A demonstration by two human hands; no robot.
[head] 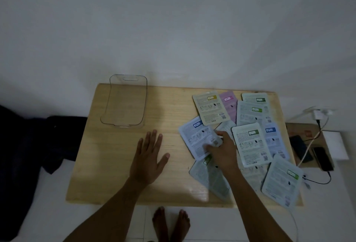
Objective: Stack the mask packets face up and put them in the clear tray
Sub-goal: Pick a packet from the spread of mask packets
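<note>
Pale tiles show nearest the camera, with two bare feet (pixel 170 222) on the floor at the near edge of a light wooden bench (pixel 115 164). Over the bench's middle the left hand (pixel 148 157) lies flat, palm down, fingers spread and holding nothing. To its right, the right hand (pixel 221 149) reaches into a loose scatter of mask packets (pixel 250 141), its fingers curled on the near corner of a blue-labelled packet (pixel 196 137); whether that packet is lifted or only pressed I cannot tell. The packets overlap across the right half of the bench, printed backs showing, with green, blue, yellow and pink labels; a green-labelled one (pixel 281 178) lies at the near right corner, and a pink one (pixel 229 103) sits among those by the far edge. Right of the bench, dark phones (pixel 321 159) and cables lie on a lower surface. At the far left corner stands the clear tray (pixel 109 105), with no packets in it, well apart from the packets, against a white wall (pixel 173 20).
</note>
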